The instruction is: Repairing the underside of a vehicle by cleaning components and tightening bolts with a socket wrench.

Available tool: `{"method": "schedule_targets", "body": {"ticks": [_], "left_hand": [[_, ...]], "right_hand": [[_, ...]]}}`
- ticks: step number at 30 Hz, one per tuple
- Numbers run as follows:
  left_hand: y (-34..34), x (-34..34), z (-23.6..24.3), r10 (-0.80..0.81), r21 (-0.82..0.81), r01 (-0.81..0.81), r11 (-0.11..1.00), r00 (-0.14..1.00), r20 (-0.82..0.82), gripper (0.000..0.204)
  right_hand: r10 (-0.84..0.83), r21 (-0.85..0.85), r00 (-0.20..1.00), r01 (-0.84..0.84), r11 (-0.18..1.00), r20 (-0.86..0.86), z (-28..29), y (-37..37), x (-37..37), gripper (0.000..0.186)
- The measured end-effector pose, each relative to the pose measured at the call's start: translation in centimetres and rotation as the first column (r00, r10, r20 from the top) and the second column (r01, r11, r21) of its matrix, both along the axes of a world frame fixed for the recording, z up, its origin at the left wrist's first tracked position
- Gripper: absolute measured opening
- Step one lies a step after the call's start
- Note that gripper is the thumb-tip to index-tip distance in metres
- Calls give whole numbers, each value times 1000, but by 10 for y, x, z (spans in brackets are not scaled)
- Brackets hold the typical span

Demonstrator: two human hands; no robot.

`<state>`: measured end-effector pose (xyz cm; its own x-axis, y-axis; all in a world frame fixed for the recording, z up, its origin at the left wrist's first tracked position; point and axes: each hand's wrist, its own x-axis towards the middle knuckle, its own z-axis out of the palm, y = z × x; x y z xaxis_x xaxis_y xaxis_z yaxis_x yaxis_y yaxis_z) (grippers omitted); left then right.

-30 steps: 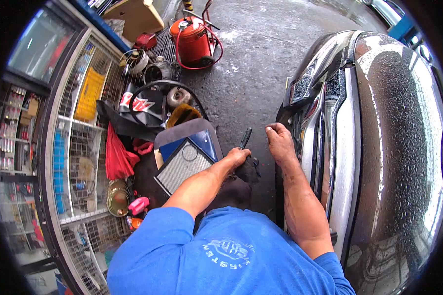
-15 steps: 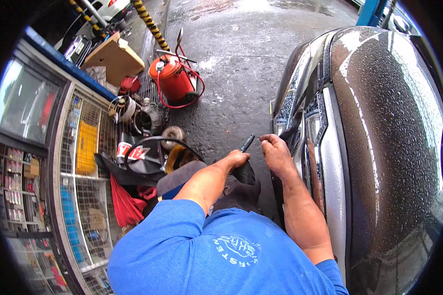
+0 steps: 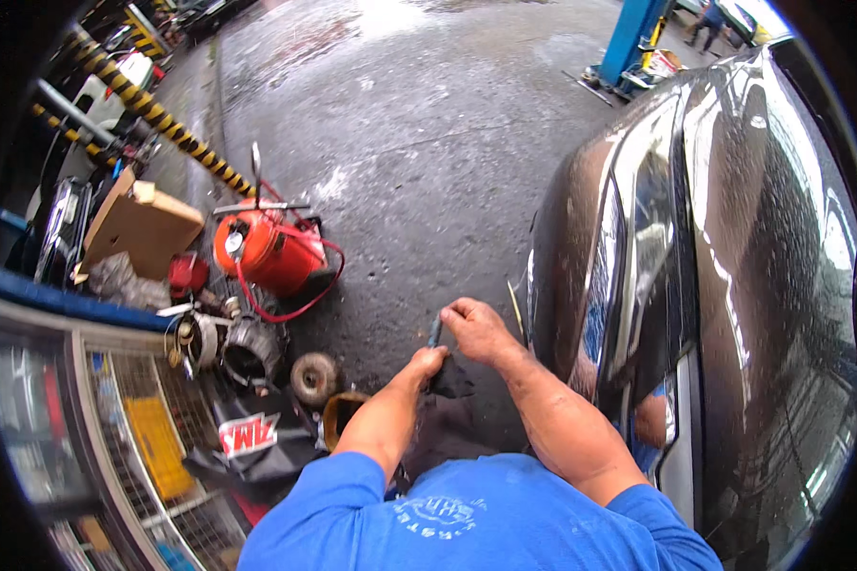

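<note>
Low in front of my body, my left hand [image 3: 430, 363] is closed around a slim dark blue-grey pen-like tool [image 3: 435, 331], which points up and away from me. My right hand [image 3: 479, 330] has its fingers curled together at the tool's upper end. Whether those fingertips grip the tool or something small is hidden. Close on the right stands a dark brown car [image 3: 733, 219], its paint covered in water drops. Both hands are apart from the car.
An orange-red tank [image 3: 281, 257] with a gauge and red hose stands ahead to the left. Metal parts [image 3: 250, 350], a round part [image 3: 315, 378] and a black bag [image 3: 257, 447] lie nearer, beside a wire-mesh cabinet [image 3: 167, 438]. A blue post [image 3: 630, 43] rises far right; the floor [image 3: 428, 171] is wet.
My right hand has moved left, up to the tool's end, and my left hand has come slightly toward me. The view has swung right and upward, showing the blue post's base and a distant person.
</note>
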<state>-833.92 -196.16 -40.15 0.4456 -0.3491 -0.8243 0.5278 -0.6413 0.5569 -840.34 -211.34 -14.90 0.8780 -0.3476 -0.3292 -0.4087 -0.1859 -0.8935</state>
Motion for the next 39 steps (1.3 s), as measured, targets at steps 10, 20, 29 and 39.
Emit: {"method": "schedule_targets", "body": {"ticks": [10,20,29,39], "left_hand": [[31,151,83,392,2,-398,917,903,-173,34],[-113,326,135,118,-99,-127,987,989,-94,19],[-294,493,186,23,-283,-69,957,987,-160,27],[-341,725,167,295,-417,-404,814,906,-303,30]], "right_hand": [[-251,69,901,293,954,-354,-118,-115,101,33],[-504,376,816,578,724,-284,-141,-203,212,14],[-423,425,864,503,752,-274,-108,-328,375,19],[-118,386,951,226,894,-285,-82,-391,624,27]]}}
